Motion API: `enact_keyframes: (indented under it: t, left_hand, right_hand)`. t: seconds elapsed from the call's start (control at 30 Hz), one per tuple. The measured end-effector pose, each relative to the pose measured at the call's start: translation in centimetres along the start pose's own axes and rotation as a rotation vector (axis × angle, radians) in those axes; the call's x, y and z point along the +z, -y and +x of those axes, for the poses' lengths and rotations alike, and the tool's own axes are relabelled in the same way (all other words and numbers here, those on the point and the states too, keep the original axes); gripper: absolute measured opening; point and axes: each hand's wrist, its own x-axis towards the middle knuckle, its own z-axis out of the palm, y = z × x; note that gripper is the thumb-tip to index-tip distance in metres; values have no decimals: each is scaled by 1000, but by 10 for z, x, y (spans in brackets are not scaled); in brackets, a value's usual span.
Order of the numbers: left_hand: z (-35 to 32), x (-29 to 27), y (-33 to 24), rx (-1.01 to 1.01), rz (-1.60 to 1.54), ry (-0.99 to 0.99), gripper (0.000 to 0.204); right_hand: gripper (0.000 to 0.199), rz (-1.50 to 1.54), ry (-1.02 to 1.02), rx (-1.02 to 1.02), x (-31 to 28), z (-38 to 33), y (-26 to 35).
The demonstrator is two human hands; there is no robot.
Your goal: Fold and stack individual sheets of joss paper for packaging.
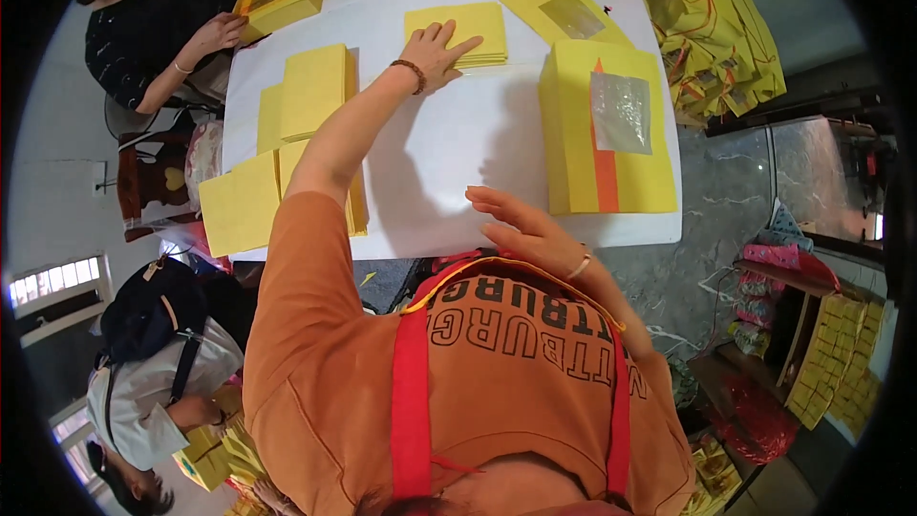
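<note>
My left grip rests on the yellow stack at twelve o'clock.
It and my right grip have fingers apart.

Wearer's two hands, one white table

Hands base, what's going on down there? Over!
Left hand: spread on yellow stack. Right hand: open, looks empty, by near edge of table. Bigger stack at right.

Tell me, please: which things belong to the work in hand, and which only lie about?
Probably in the work:
flat yellow paper stack under the left hand;
thick orange-striped yellow paper block.

Apparently lying about:
yellow paper pile with red cords;
crumpled red plastic.
</note>
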Motion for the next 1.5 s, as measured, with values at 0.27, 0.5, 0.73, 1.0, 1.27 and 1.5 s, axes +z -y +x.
enact_keyframes:
  t: [0.27,0.5,0.73,1.0,1.27,1.5]
  left_hand:
    - [12,-27,0,32,14,72,74]
    - [6,-37,-33,-19,-60,-316,54]
    - [-28,-123,-180,224,-667,-391,36]
    - [-42,-122,-230,314,-591,-268,31]
    - [-35,-133,-228,204,-669,-154,15]
    - [-31,-143,-221,-66,-939,39,17]
  right_hand:
    - [46,-174,-218,-238,-72,-67,40]
    - [33,-835,-392,-334,-145,-66,39]
    - [17,-1122,-212,-304,-198,-52,-2]
    - [21,-783,-175,-325,-211,-51,-18]
    - [37,-562,-116,-325,-220,-52,-26]
    - [61,-265,-139,-236,-219,-54,-20]
